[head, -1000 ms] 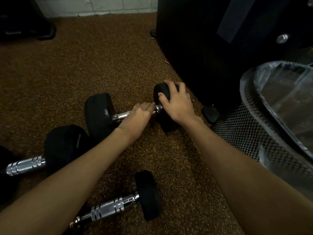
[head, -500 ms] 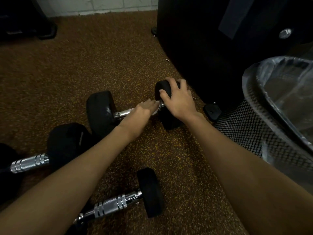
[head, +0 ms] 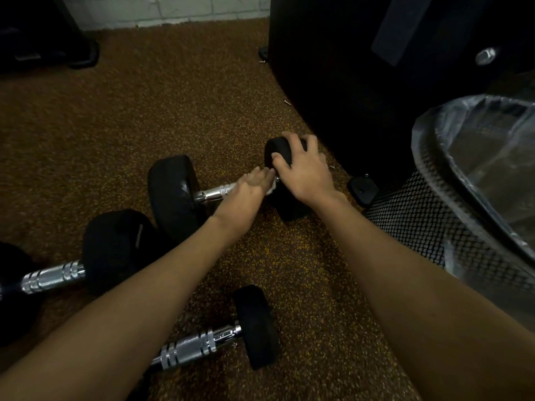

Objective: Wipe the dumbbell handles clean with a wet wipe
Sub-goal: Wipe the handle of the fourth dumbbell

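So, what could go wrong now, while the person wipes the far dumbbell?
1. The left hand with the wet wipe sits tight against the right hand; fingers might get pinched at the head if the dumbbell rolls.
2. The handle stretch near the left head shows bare and may be skipped.
3. Small screws lie on the floor nearby; one could get under a hand.

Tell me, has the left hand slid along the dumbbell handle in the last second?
Yes, slightly. The left hand with the wet wipe has slid along the handle toward the weight head under the right hand; more bare chrome shows behind it.
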`<state>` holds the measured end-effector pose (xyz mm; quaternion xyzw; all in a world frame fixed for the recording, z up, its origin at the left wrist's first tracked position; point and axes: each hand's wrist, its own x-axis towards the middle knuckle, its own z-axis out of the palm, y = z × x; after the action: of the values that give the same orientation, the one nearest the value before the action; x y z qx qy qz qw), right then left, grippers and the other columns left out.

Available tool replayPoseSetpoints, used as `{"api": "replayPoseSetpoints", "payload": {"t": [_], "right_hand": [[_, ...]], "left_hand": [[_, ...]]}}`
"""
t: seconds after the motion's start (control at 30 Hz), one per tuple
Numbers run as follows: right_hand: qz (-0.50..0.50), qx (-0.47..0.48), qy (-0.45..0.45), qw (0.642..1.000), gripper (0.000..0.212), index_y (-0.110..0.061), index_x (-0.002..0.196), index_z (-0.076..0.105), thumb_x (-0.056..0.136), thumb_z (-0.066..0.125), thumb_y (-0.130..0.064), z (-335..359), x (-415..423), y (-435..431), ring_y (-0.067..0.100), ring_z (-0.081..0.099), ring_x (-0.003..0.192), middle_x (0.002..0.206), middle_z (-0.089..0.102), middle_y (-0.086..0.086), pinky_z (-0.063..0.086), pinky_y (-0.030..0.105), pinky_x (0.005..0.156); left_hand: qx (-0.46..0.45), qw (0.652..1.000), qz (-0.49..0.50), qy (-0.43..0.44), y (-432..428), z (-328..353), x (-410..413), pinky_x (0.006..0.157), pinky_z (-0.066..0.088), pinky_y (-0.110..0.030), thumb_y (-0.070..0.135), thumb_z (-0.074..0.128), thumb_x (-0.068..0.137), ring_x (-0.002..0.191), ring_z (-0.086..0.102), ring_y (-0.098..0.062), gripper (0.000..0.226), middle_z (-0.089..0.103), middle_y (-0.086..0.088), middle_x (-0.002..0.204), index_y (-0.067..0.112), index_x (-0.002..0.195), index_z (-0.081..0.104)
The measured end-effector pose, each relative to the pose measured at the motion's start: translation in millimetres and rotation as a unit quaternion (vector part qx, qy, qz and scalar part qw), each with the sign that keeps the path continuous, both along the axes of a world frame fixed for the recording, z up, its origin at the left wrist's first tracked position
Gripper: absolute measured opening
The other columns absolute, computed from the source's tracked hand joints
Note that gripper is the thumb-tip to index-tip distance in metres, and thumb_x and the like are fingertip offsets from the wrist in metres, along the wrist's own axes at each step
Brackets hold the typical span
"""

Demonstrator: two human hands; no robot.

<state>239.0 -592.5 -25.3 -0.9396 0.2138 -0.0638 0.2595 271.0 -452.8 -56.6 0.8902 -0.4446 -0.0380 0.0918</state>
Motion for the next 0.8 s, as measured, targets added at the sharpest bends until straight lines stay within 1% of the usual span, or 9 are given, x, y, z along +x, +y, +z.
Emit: {"api": "replayPoseSetpoints", "payload": {"t": [0.07, 0.2, 0.27, 0.33, 0.47, 0.57, 0.63, 0.73, 0.8], "right_hand": [[0.001, -0.003, -0.004, 1.000, 0.054, -0.031, 0.144, 0.028, 0.094, 0.040, -0.048, -2.1, -0.4, 0.0, 0.046, 0.033, 0.129, 0.149, 0.022, 0.010, 0.035, 0.052, 0.102], [-0.002, -0.003, -0.011, 1.000, 0.054, -0.031, 0.144, 0.028, 0.094, 0.041, -0.048, -2.8, -2.2, 0.6, 0.044, 0.035, 0.128, 0.147, 0.024, 0.010, 0.036, 0.049, 0.101], [0.000, -0.006, -0.013, 1.000, 0.054, -0.031, 0.144, 0.028, 0.094, 0.041, -0.048, -2.5, -3.4, 1.1, 0.044, 0.036, 0.126, 0.147, 0.024, 0.010, 0.037, 0.049, 0.099], [0.004, -0.004, -0.012, 1.000, 0.054, -0.031, 0.144, 0.028, 0.094, 0.041, -0.048, -2.0, -3.6, 0.7, 0.045, 0.037, 0.125, 0.147, 0.024, 0.010, 0.037, 0.049, 0.099], [0.011, 0.013, 0.008, 1.000, 0.054, -0.033, 0.144, 0.026, 0.094, 0.039, -0.050, 0.5, -4.4, -0.2, 0.045, 0.037, 0.125, 0.147, 0.023, 0.009, 0.036, 0.051, 0.101], [0.014, 0.025, 0.042, 0.999, 0.054, -0.037, 0.143, 0.022, 0.094, 0.038, -0.053, 9.6, -5.9, 0.7, 0.045, 0.036, 0.126, 0.148, 0.020, 0.006, 0.033, 0.055, 0.102], [0.016, 0.028, 0.077, 0.997, 0.055, -0.040, 0.143, 0.019, 0.093, 0.036, -0.056, 16.5, -6.7, 0.6, 0.044, 0.033, 0.128, 0.150, 0.018, 0.004, 0.029, 0.058, 0.102], [0.015, 0.027, 0.131, 0.991, 0.059, -0.043, 0.144, 0.012, 0.092, 0.034, -0.061, 28.5, -8.0, 0.9, 0.044, 0.028, 0.133, 0.153, 0.012, 0.004, 0.025, 0.061, 0.103], [0.012, 0.029, 0.165, 0.986, 0.063, -0.044, 0.145, 0.007, 0.091, 0.033, -0.064, 34.5, -8.7, 1.5, 0.044, 0.024, 0.135, 0.155, 0.008, 0.005, 0.022, 0.063, 0.105]], "left_hand": [[0.033, 0.999, -0.014, -0.013, 6.5, -2.1, -0.9, 0.119, 0.003, -0.030, -0.007, 0.038, 0.092, 0.147, 0.003, -0.023, 0.070, 0.007, -0.009, 0.159, 0.009, 0.151, 0.003], [0.092, 0.992, -0.050, -0.071, 16.1, -2.4, -12.2, 0.118, -0.005, -0.032, 0.000, 0.027, 0.098, 0.147, -0.006, -0.024, 0.061, -0.004, -0.008, 0.159, 0.009, 0.150, -0.003], [0.137, 0.982, -0.060, -0.113, 20.5, -2.7, -16.6, 0.118, -0.004, -0.034, 0.001, 0.024, 0.099, 0.147, -0.007, -0.026, 0.059, -0.009, -0.010, 0.159, 0.007, 0.150, -0.005], [0.175, 0.974, -0.061, -0.130, 23.2, -3.6, -19.0, 0.118, -0.001, -0.036, 0.002, 0.023, 0.099, 0.147, -0.008, -0.026, 0.059, -0.012, -0.012, 0.158, 0.006, 0.149, -0.008], [0.214, 0.962, -0.062, -0.159, 29.3, -1.0, -25.6, 0.118, 0.005, -0.039, 0.004, 0.024, 0.100, 0.147, -0.005, -0.028, 0.057, -0.008, -0.015, 0.158, 0.002, 0.148, -0.008], [0.245, 0.954, -0.051, -0.167, 36.0, 7.4, -30.6, 0.118, 0.011, -0.041, 0.006, 0.027, 0.100, 0.147, 0.001, -0.029, 0.058, -0.003, -0.016, 0.158, 0.001, 0.148, -0.003], [0.261, 0.952, -0.032, -0.160, 39.6, 14.9, -33.9, 0.117, 0.015, -0.042, 0.006, 0.029, 0.099, 0.146, 0.010, -0.031, 0.055, 0.007, -0.017, 0.158, 0.001, 0.149, 0.006], [0.251, 0.955, -0.002, -0.155, 44.5, 31.3, -38.0, 0.112, 0.029, -0.040, 0.007, 0.038, 0.097, 0.135, 0.037, -0.030, 0.048, 0.035, -0.017, 0.147, 0.002, 0.143, 0.028], [0.226, 0.966, 0.025, -0.121, 48.4, 44.8, -39.1, 0.101, 0.041, -0.036, 0.004, 0.040, 0.095, 0.120, 0.053, -0.027, 0.042, 0.050, -0.012, 0.135, 0.005, 0.138, 0.037]]}}
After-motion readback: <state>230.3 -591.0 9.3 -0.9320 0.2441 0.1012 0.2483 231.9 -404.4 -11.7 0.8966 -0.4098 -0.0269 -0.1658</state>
